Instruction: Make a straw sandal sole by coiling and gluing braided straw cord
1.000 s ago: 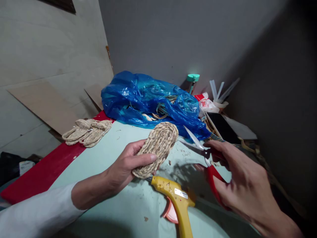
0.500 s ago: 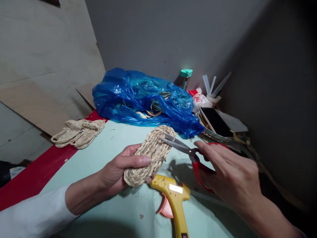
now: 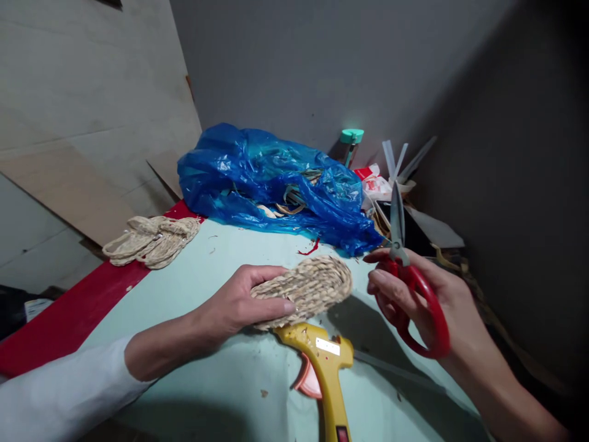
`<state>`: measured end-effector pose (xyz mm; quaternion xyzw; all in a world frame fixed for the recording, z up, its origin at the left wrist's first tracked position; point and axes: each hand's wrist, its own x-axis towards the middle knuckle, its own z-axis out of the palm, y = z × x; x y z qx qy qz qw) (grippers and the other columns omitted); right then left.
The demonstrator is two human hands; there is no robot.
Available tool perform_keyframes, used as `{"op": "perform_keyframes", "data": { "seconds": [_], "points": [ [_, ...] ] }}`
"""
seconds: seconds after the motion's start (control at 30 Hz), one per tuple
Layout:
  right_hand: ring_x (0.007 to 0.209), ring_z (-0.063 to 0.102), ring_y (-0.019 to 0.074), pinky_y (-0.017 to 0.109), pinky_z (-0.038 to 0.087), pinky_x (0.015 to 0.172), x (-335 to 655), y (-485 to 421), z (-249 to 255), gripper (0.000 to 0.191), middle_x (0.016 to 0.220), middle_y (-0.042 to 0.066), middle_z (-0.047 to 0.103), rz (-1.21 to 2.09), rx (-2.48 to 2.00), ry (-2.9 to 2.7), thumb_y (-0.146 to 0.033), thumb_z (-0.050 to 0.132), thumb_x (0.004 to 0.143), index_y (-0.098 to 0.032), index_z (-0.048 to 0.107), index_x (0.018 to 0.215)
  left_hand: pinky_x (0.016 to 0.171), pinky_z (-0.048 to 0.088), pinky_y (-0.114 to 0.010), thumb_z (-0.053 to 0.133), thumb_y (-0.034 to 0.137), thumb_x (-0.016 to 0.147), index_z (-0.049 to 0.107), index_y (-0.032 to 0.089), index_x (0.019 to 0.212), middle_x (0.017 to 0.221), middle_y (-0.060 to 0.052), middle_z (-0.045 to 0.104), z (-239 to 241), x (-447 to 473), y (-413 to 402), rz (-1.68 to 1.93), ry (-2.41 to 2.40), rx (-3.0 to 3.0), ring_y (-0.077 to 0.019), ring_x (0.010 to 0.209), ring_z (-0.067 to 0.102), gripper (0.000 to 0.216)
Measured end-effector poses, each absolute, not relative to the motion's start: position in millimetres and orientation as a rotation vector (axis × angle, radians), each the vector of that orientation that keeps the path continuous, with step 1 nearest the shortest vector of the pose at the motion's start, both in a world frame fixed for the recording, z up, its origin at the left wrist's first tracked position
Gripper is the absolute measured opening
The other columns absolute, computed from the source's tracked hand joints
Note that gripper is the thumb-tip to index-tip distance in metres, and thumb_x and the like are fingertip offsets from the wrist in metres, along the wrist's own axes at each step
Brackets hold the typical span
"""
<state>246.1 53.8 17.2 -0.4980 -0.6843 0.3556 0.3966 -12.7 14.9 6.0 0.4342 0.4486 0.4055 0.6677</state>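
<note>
My left hand [image 3: 239, 301] grips a small oval sole of braided straw [image 3: 317, 287] by its near end, thumb on top and the far end pointing right. In my right hand [image 3: 409, 288] are red-handled scissors [image 3: 396, 224], their blades closed together and pointing upward, apart from the sole. Just below the sole a yellow glue gun [image 3: 322, 356] lies on the table, with an orange trigger and a clear glue stick at its back. A pair of small straw sandals [image 3: 154, 239] rests at the table's left, on a red strip.
A crumpled blue plastic bag [image 3: 267, 178] with straw strips inside lies along the back of the pale green table [image 3: 221, 380]. Behind my right hand are a dark phone [image 3: 414, 227], a green-capped bottle [image 3: 352, 138] and clear sticks [image 3: 396, 159] in a cup. Grey walls close off the back and right.
The scissors have come away from the sole and swung from pointing left to pointing up. My left hand has turned the sole flatter, its far end now to the right. A red scrap shows on the table.
</note>
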Motion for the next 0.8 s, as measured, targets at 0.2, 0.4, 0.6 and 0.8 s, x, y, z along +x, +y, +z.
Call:
{"op": "perform_keyframes", "data": {
  "seconds": [0.2,0.4,0.6,0.8],
  "points": [
    [0.069,0.065,0.0132,0.014,0.056,0.058,236,47,24,0.042,0.087,0.001,0.068,1.147,-1.181,-1.718,-0.043,0.085,0.072,-0.021,0.066,0.102,0.082,0.051,-0.020,0.082,0.032,0.074,0.074,0.026,0.107,0.106,0.001,0.075,9,-11,15,0.861,1.045,1.206,-0.0168,0.098,0.067,0.035],
    [0.062,0.060,0.0107,0.014,0.053,0.053,228,36,25,0.040,0.083,-0.001,0.065,1.205,-1.165,-1.676,-0.037,0.086,0.071,-0.023,0.067,0.104,0.074,0.049,-0.019,0.076,0.029,0.079,0.077,0.021,0.091,0.091,0.001,0.075,12,-7,17,1.017,1.074,1.346,-0.0131,0.085,0.065,0.014],
    [0.061,0.059,0.0108,0.012,0.050,0.050,230,37,23,0.040,0.079,-0.002,0.064,1.209,-1.193,-1.660,-0.036,0.088,0.068,-0.024,0.068,0.101,0.069,0.047,-0.020,0.071,0.026,0.083,0.079,0.020,0.085,0.082,0.001,0.074,13,-8,16,1.163,1.108,1.464,-0.0104,0.076,0.062,0.009],
    [0.066,0.060,0.0112,0.013,0.050,0.056,233,39,16,0.044,0.082,-0.002,0.065,1.246,-1.227,-1.590,-0.039,0.087,0.070,-0.025,0.067,0.107,0.069,0.048,-0.017,0.073,0.023,0.082,0.079,0.021,0.082,0.083,0.001,0.075,16,-9,15,1.251,1.151,1.376,-0.0102,0.078,0.064,0.007]
  ]
}}
